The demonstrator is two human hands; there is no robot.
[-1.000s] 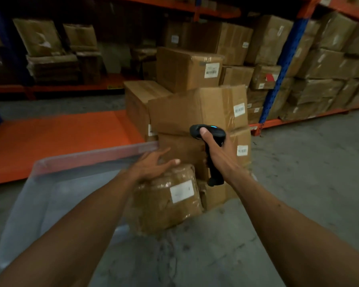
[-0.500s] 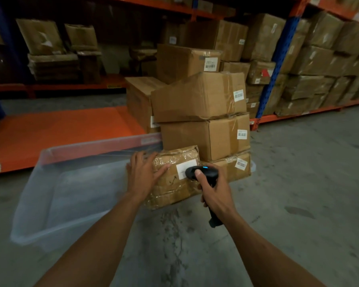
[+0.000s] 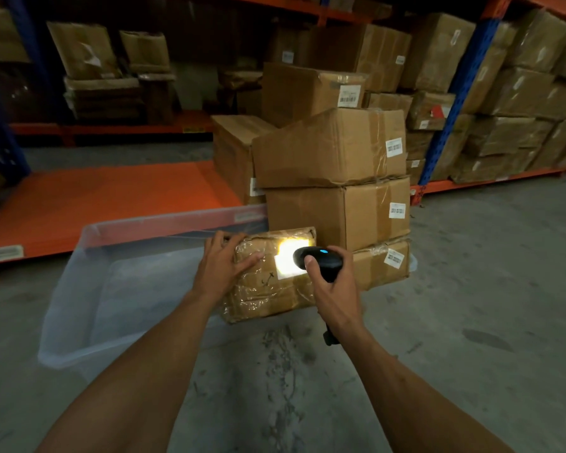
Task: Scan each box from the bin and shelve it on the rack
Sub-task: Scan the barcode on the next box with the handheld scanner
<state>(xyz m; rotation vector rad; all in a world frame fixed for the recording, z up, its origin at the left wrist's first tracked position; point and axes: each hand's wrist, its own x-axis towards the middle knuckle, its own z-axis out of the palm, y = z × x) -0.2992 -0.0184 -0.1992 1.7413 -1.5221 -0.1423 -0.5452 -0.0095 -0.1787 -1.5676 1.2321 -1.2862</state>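
A small brown box (image 3: 262, 289) wrapped in clear tape is held up over the right end of a clear plastic bin (image 3: 89, 289). My left hand (image 3: 224, 263) grips its top left corner, thumb across the front. My right hand (image 3: 332, 289) grips a black handheld scanner (image 3: 319, 261) with a blue light on top. The scanner points at the box's white label (image 3: 286, 261), which glows bright under its beam. The orange rack shelf (image 3: 95, 197) lies just behind the bin.
A stack of three cardboard boxes (image 3: 337, 210) stands right behind the held box, with more boxes behind it on the shelf. A blue rack upright (image 3: 451, 103) rises at the right, with full shelves beyond. Grey concrete floor (image 3: 471, 305) stretches to the right.
The scanner came down from in front of the stack to the box's label, and its light now shines on the label. The box rose slightly and turned its label toward me.
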